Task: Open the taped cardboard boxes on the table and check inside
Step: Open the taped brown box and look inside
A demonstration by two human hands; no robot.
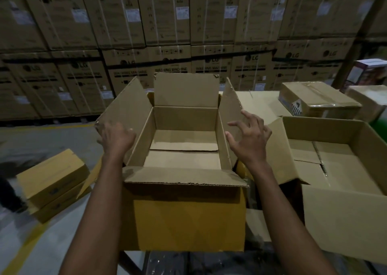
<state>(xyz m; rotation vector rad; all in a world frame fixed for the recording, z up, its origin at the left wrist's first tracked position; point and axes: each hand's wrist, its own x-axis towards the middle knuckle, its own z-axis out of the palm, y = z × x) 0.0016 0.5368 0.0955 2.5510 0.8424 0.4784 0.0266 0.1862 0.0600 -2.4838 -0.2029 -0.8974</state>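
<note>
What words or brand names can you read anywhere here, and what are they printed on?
"LG": on the stacked cartons at the back.
"WASHING MACHINE": on the same cartons, below the logo.
Too blurred to read: the white labels on the upper cartons.
Too small to read: the sticker on the taped box.

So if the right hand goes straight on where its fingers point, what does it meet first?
Probably the raised right flap of the open box in front: the right hand aims its spread fingers at it, contact unclear.
</note>
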